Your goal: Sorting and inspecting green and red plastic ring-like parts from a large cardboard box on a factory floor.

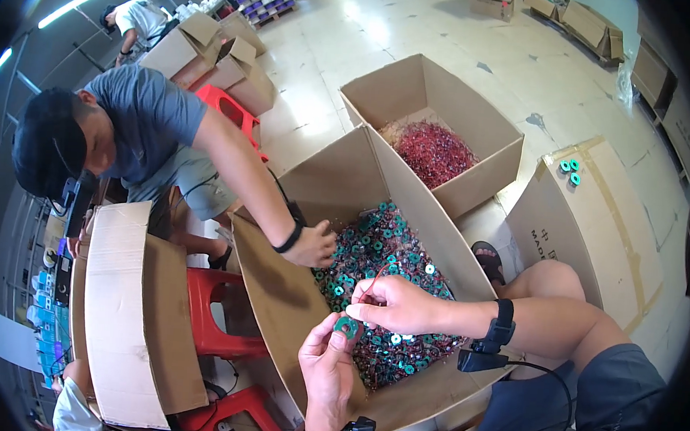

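Above a large open cardboard box (277, 290), my left hand (326, 368) pinches a small green ring (346, 327) between thumb and fingers. Just over it, my right hand (403, 304) is closed on a thin red wire (370, 286) that sticks up from the fingertips. Whether the wire is joined to the ring cannot be made out. Inside the box lies a heap of green rings and dark red bits of wire (411, 354). A co-worker's hand (311, 245) reaches into the same box from the left.
A second cardboard box (473, 184) holds a pile of red wire scraps (434, 154). Three green rings (575, 179) lie on a closed carton (597, 231) at my right. Red stools (217, 306) and an upright cardboard flap (118, 304) stand at the left, near the seated co-worker (142, 116).
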{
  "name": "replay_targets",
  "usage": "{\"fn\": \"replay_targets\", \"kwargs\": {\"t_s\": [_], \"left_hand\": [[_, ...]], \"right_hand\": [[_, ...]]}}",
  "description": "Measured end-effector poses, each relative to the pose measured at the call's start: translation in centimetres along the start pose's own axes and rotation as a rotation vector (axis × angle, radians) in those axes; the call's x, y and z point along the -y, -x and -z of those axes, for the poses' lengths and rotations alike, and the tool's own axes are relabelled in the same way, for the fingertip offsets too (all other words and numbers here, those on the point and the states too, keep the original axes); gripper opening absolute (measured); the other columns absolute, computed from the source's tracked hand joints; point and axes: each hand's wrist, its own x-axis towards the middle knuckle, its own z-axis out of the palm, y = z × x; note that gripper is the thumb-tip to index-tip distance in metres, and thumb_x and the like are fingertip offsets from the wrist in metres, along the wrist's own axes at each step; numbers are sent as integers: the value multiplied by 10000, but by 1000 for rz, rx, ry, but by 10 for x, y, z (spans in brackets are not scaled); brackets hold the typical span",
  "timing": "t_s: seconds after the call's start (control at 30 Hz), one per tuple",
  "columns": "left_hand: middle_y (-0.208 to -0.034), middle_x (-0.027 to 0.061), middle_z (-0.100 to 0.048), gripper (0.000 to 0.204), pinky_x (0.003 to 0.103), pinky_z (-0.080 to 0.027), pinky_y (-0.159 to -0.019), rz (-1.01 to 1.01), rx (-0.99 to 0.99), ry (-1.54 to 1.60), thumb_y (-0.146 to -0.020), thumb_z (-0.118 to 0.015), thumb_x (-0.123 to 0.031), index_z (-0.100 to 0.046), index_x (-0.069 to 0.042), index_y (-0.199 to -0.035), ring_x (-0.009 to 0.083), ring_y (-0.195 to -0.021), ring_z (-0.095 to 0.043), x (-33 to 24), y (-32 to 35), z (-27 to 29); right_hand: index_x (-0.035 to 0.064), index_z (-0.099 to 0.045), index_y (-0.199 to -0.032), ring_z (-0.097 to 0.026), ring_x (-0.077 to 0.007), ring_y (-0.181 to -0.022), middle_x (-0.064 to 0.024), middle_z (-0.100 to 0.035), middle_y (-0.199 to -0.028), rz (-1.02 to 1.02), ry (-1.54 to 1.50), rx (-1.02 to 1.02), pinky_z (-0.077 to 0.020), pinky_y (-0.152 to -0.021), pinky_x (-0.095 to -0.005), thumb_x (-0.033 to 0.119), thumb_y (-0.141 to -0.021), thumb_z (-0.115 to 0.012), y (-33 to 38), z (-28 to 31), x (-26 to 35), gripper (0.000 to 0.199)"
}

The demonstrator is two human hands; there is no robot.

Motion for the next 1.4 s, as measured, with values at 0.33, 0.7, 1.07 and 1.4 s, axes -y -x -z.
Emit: {"fn": "replay_targets", "kwargs": {"t_s": [0.33, 0.7, 1.07, 1.4], "left_hand": [[-1097, 131, -660, 271, 425, -514, -956, 30, 3, -33, -900, -648, -79, -613, -2, -1158, 241, -1004, -646, -2, 4, -2], [-1085, 135, -659, 264, 395, -531, -914, -10, -24, -81, -888, -660, -58, -622, 9, -1141, 231, -983, -646, 2, 4, -4], [-1065, 138, -660, 251, 390, -548, -875, -30, -47, -148, -872, -664, -8, -629, 29, -1118, 230, -959, -645, 9, 7, 2], [-1049, 120, -661, 292, 281, -534, -848, 61, -57, 6, -845, -659, 79, -625, 62, -1135, 164, -927, -633, 1, 5, -10]], "right_hand": [[33, -613, -888, -542, -51, -657, 13, -594, -725, -10, -50, 77, -455, -598, -232, 188, -933, -616, 0, 2, -7, 162], [2, -606, -865, -583, -170, -573, -109, -613, -676, 65, 150, -42, -462, -560, -319, 170, -904, -628, 2, -1, -5, 174], [19, -590, -836, -608, -268, -585, -121, -612, -665, 321, 363, -180, -467, -554, -383, 151, -884, -634, 9, -7, -5, 148], [22, -587, -818, -582, -184, -586, -100, -593, -675, 60, 201, -103, -453, -552, -334, 147, -883, -652, -1, -2, -13, 155]]}}
